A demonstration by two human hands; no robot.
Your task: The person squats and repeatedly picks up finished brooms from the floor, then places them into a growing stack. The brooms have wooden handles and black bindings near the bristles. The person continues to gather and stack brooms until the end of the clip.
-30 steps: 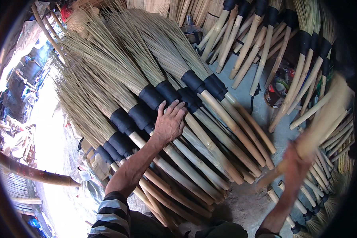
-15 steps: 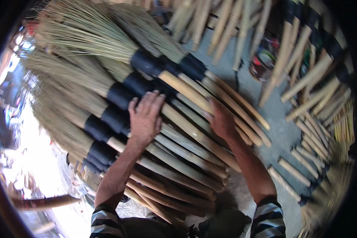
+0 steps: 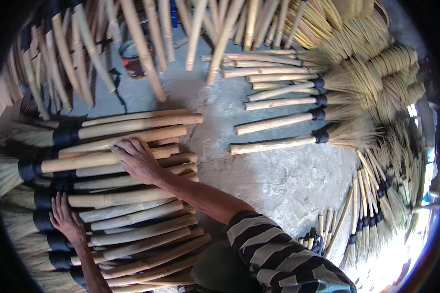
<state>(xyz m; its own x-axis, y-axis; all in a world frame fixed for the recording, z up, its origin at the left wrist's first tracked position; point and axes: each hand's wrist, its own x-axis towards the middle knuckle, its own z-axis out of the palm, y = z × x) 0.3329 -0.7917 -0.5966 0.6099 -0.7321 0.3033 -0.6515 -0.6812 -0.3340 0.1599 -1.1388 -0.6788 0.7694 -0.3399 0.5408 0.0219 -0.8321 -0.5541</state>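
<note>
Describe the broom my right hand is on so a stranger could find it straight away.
Start at the big stack of brooms on the left of the concrete floor. Near the stack's upper end, the right hand lies flat on one bamboo handle. That handle ends at the left in a black binding and a pale brush, jutting past its neighbours.

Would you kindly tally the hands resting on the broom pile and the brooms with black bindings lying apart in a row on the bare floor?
Hands on the pile: 2, the left hand and the right hand
Separate brooms with black bindings: 4
Total: 6
</note>
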